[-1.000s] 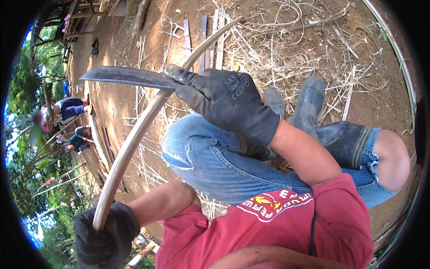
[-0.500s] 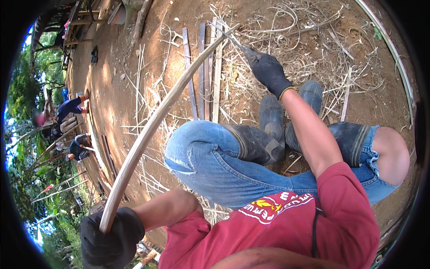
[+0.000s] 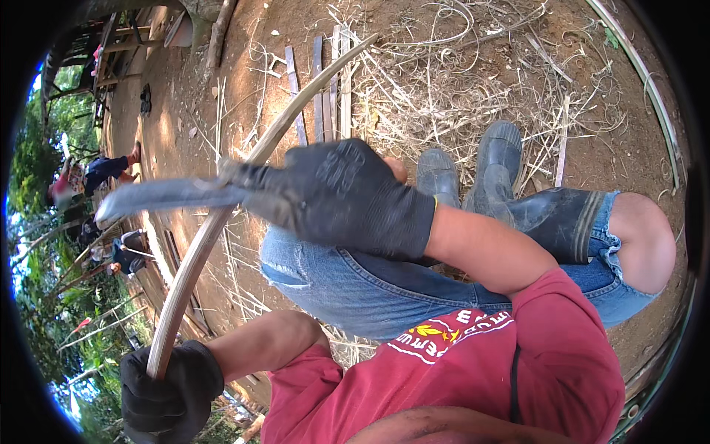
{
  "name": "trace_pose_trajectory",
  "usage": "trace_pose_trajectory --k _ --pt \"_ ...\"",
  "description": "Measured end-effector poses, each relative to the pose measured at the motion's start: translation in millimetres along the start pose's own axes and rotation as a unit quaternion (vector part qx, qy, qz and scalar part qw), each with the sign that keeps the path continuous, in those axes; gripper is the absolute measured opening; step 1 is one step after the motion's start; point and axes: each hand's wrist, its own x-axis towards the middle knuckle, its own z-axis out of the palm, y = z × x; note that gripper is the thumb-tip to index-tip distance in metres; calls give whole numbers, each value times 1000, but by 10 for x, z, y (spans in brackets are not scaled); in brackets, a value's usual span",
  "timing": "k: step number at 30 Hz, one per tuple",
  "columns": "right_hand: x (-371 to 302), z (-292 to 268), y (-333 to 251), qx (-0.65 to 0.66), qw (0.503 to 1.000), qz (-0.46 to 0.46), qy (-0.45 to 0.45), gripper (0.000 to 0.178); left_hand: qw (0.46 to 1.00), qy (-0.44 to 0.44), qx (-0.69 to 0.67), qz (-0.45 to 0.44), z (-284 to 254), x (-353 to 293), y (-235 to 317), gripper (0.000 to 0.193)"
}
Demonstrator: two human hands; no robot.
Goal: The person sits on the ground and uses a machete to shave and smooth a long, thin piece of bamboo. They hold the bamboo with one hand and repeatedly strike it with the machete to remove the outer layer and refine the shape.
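My left hand (image 3: 170, 399), in a black glove, is closed around the lower end of a long, slightly curved wooden stick (image 3: 194, 288). The stick slants up and away past my knee, its thin far end over the ground. In a black glove too, my right hand (image 3: 359, 200) grips a knife by its handle. The knife's blade (image 3: 166, 198) points left and crosses over the middle of the stick, blurred at its tip. Whether the blade touches the wood I cannot tell. The knife's handle is mostly hidden in the glove.
Pale shavings (image 3: 458, 103) litter the dirt ground beyond my rubber boots (image 3: 497, 159). Several flat strips (image 3: 318, 100) lie side by side near the stick's far end. A long pole (image 3: 658, 103) runs along the right edge. People (image 3: 111, 174) are at the far left.
My right hand has swung the knife from the stick's far end back toward me and left, over the stick's middle. My left hand has shifted slightly, still holding the stick.
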Motion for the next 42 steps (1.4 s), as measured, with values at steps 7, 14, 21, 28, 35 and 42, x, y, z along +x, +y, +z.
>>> trace_pose_trajectory --k 7,14,21,28,35,42 --pt "1 85 850 -50 973 225 -22 51 1000 6 2 -10 -61 -42 34 41" --pt "-54 18 1418 -92 934 339 -61 63 1000 14 22 1 -102 -87 90 47" --pt "91 -27 2165 -166 903 394 -55 63 992 117 40 7 -183 -141 95 44" --pt "43 591 1035 -30 994 77 74 50 969 195 141 45 -305 -125 23 39" --pt "-186 388 1912 -100 936 333 -52 65 988 143 64 1 -510 -56 150 48" --pt "-220 268 2574 -166 923 346 2 63 987 157 11 -13 -521 -15 96 51"
